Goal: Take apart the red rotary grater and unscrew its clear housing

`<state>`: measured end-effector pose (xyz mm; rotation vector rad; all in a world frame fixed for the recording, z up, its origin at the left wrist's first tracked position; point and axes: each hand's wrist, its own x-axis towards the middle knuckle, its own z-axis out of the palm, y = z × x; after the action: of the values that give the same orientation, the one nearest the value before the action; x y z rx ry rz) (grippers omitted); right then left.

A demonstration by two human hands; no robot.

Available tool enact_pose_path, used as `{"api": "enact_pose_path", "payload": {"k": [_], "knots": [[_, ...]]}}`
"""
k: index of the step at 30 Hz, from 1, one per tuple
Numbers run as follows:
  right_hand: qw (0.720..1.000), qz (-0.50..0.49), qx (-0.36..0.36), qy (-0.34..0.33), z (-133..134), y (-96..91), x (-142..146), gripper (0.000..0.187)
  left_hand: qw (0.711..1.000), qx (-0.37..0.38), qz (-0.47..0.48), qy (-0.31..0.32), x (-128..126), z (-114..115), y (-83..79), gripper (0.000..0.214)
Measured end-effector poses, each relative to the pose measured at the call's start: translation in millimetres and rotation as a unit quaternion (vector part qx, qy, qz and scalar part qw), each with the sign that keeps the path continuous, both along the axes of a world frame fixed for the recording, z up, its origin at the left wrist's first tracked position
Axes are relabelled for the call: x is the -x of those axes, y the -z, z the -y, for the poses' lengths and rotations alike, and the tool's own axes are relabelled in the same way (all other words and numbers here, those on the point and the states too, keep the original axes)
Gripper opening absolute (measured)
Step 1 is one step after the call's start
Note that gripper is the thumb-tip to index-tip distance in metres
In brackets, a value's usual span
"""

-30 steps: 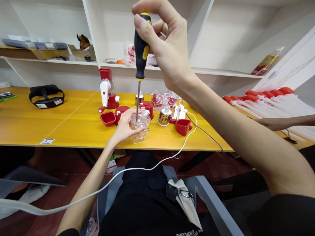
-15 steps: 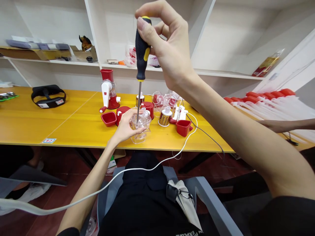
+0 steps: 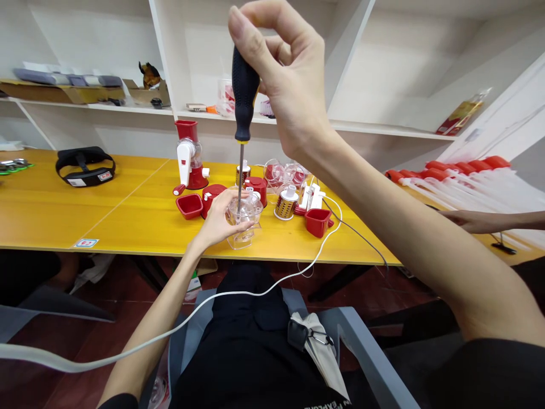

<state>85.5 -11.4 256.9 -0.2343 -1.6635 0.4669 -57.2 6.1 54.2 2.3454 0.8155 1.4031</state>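
Note:
My right hand (image 3: 284,62) is closed around the top of a screwdriver (image 3: 246,91) with a black and yellow handle. Its shaft points straight down into a clear plastic housing (image 3: 240,236); the tip is hard to make out inside it. My left hand (image 3: 220,220) grips that housing from the left, thumb in front and fingers over the top, near the table's front edge. Just behind the housing are a red base (image 3: 212,196) and a second red base (image 3: 257,188). A metal grater drum (image 3: 285,204) with a white end stands to its right.
An assembled red and white rotary grater (image 3: 189,156) stands behind. Red hoppers (image 3: 189,207) (image 3: 317,222) flank the work. A white cable (image 3: 255,293) crosses my lap to a power strip (image 3: 312,196). A head strap (image 3: 86,166) lies left. Another person's hand (image 3: 464,220) is at right, by red-capped clear parts (image 3: 451,170).
My right thumb and fingers have shifted on the screwdriver's handle, and the handle has turned slightly. My left hand and the clear housing have stayed put. The other person's hand has moved left.

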Motion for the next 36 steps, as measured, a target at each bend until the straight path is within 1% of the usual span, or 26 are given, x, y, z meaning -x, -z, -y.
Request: {"api": "enact_pose_path", "payload": {"k": [5,12,18,22,25,30,34,36], "knots": [[1.0,0.003,0.019,-0.011,4.0,-2.1,0.7,0.012,1.0,-0.002,0.002,0.004,-0.5,-0.2,-0.4,0.055],[0.998,0.017,0.06,-0.008,8.9,-0.4,-3.4,0.011,1.0,0.004,0.008,0.015,0.2,-0.1,0.1,0.056],[0.999,0.01,0.043,-0.011,8.4,4.4,1.2,0.012,1.0,0.002,0.007,0.014,0.2,0.3,-0.3,0.056],[0.999,0.001,0.052,-0.002,5.6,4.6,1.2,0.009,1.0,0.008,0.001,0.008,0.0,1.4,-1.7,0.056],[0.998,-0.004,0.059,-0.02,4.0,4.9,-1.1,0.007,1.0,0.011,0.002,0.012,-0.2,2.6,-2.9,0.056],[0.994,-0.016,0.081,-0.069,3.9,7.9,-0.3,0.014,1.0,0.017,0.001,0.004,-0.9,3.6,-3.7,0.055],[0.995,-0.012,0.078,-0.058,4.1,9.2,3.7,0.017,1.0,0.017,-0.002,-0.002,-1.3,3.1,-2.8,0.056],[0.995,-0.017,0.078,-0.063,4.6,8.6,4.8,0.017,1.0,0.015,-0.003,-0.002,-1.3,3.0,-2.6,0.056]]}}
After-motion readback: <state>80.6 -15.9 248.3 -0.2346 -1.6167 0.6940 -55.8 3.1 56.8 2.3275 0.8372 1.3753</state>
